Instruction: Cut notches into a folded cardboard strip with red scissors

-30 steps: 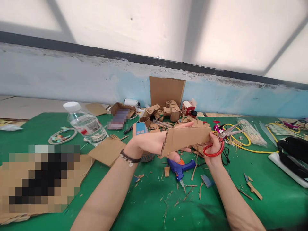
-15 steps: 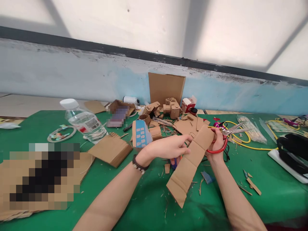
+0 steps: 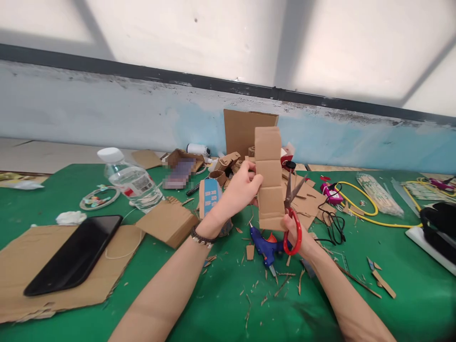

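Note:
A creased cardboard strip (image 3: 270,166) stands nearly upright in front of me. The fingers of my left hand (image 3: 242,187) pinch its left edge at mid-height. Red-handled scissors (image 3: 292,232) hang on my right hand (image 3: 297,240), blades apart and pointing up beside the strip. My right fingertips are at the strip's lower right corner, partly hidden behind it. On the table below lies a blue glue gun (image 3: 265,247), its nozzle towards the back. A blue-and-brown printed carton (image 3: 210,194) is just beyond my left wrist.
Cardboard scraps litter the green table (image 3: 221,313). At left are a water bottle (image 3: 133,180), a folded cardboard piece (image 3: 166,221) and a black phone (image 3: 76,254) on cardboard. A yellow cable (image 3: 372,216) and a bag of sticks (image 3: 379,194) lie right; a cardboard sheet (image 3: 238,130) leans on the wall.
The strip has swung from a slant to upright and risen. My left hand now pinches its edge; my right hand has moved down and left with the scissors, uncovering the glue gun.

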Tool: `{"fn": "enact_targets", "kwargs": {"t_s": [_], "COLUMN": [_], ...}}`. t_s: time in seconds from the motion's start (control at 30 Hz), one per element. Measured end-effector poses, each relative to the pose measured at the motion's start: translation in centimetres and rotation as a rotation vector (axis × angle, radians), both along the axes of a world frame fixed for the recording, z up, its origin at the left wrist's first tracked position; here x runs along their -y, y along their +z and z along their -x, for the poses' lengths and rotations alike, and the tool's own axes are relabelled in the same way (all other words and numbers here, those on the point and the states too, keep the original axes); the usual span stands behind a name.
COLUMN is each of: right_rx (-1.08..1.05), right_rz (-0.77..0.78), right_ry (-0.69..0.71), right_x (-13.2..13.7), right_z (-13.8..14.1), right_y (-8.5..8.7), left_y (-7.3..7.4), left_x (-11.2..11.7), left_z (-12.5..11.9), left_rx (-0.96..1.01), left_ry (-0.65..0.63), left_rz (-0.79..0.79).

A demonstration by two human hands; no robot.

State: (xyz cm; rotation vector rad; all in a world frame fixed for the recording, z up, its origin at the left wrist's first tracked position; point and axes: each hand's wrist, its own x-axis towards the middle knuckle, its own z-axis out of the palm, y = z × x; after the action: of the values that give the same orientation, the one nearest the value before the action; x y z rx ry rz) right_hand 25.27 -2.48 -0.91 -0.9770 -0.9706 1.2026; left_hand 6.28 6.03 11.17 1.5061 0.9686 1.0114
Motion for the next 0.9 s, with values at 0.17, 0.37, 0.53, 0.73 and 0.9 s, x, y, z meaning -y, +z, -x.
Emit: {"fn": "enact_targets", "kwargs": {"t_s": [0.17,0.37,0.53,0.73,0.9], "right_rx": [0.111,0.213,0.24,0.246,0.221], "right_rz": [-0.102,-0.116,-0.104,-0.076,-0.082], "right_ry": [0.209,0.415,0.421,0.411,0.382], "right_x": [-0.2,0.6,1.2,1.4,1.3], "right_z": [0.0,0.8,1.6,1.9,2.1], "right_y": [0.1,1.0,1.7,2.0,1.7], "left_y": [-0.4,-0.9,-1.1,-1.1,-2.1], "left_x": [-1.4,-2.2,-2.4,-1.6,-0.7], "left_z": [1.0,1.6,1.9,1.0,-0.8], "left_rx": [0.146,0.175,0.121,0.031,0.082], "left_ry": [0.351,0.554,0.59,0.569,0.364], "left_rz": [-0.194,-0.42,-0.58,-0.646,-0.495]}}
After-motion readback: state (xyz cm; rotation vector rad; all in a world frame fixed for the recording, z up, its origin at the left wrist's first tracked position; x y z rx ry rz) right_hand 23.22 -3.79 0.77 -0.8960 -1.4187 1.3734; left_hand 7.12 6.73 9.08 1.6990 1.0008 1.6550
